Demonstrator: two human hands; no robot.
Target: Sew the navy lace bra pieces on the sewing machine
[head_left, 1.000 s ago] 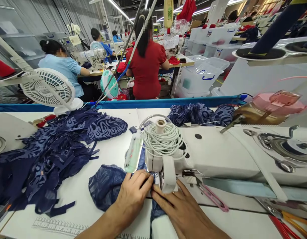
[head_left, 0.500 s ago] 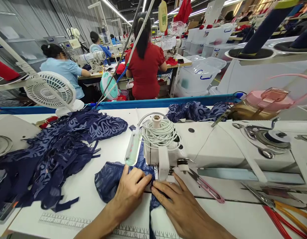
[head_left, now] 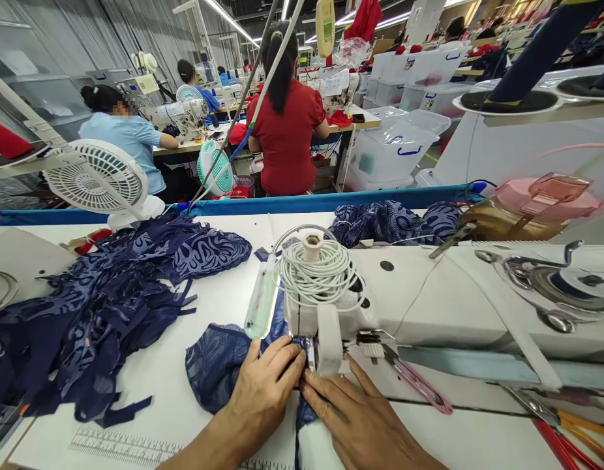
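My left hand [head_left: 263, 395] lies on a navy lace fabric piece [head_left: 214, 365], its fingers pressing it down just left of the presser-foot area. The cup-like part of the piece bulges to the left of that hand. Flat beside the needle area rests my right hand [head_left: 363, 418], fingers stretched out, fingertips on the fabric's near end [head_left: 306, 412]. Both hands' fingertips almost meet in front of the white sewing machine [head_left: 404, 300], whose head hides the needle. A lit lamp [head_left: 261, 307] hangs at the head's left side.
Navy lace pieces [head_left: 101, 320] are heaped on the left; more lace [head_left: 380, 220] lies behind the machine. Pink thread snips [head_left: 424, 385], orange-handled scissors [head_left: 576, 424] and a pink-lidded bottle [head_left: 541, 202] are on the right. A white fan [head_left: 99, 176] stands back left. Co-workers sit ahead.
My left hand's fingers have straightened and drawn closer together on the fabric. My right hand stays beside the needle area. The view has shifted slightly.
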